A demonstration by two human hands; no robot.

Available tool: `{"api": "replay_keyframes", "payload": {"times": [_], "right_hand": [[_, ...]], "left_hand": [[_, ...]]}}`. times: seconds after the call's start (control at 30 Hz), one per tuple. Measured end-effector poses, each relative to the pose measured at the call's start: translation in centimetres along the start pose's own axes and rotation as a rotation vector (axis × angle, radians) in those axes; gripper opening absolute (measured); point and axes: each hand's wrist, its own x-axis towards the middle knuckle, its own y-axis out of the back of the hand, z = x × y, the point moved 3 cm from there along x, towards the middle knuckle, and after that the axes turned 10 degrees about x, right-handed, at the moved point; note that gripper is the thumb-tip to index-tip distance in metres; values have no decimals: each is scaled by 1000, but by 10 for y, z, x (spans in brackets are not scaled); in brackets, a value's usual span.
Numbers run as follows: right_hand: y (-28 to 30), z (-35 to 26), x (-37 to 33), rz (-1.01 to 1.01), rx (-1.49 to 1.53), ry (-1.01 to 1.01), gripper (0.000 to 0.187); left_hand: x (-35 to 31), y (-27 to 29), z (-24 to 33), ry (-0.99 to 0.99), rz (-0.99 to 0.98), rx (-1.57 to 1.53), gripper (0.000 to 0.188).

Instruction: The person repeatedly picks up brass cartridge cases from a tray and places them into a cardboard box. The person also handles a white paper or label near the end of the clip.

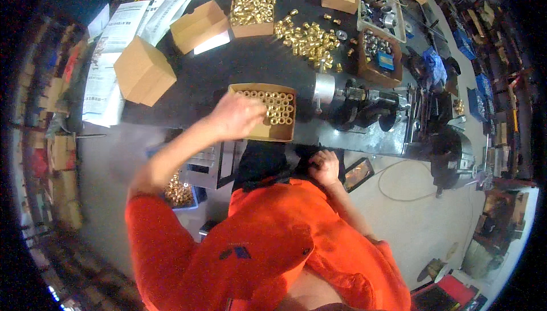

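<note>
A small cardboard box (272, 134) stands at the near edge of the dark bench. Rows of ring-shaped brass fittings (283, 106) stand on end in it, holes upward. My left hand (239, 114) reaches over the box's left side, fingers curled down among the fittings and closed. What its fingertips hold, if anything, is hidden. Below the bench edge, by my thigh, rests my right hand (325, 167). Its fingers are curled in, and whatever may be inside them does not show.
Loose brass fittings (310, 40) lie in a heap farther back, beside a full carton (252, 12). Empty-looking cartons (145, 72) stand at left on newspaper sheets (117, 43). A bench machine (370, 106) occupies the right, near a box of metal parts (379, 54).
</note>
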Motion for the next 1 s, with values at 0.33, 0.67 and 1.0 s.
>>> {"api": "replay_keyframes", "payload": {"times": [0.33, 0.67, 1.0], "right_hand": [[0, 4, -4, -3, 14, 11, 21], [-2, 4, -3, -38, -10, -12, 23], [0, 3, -1, -44, -3, -15, 21]], "left_hand": [[-7, -44, -4, -38, -175, 64, 13], [-4, -49, -10, -116, -169, 93, 14], [6, -39, 2, -195, -111, 122, 20]]}}
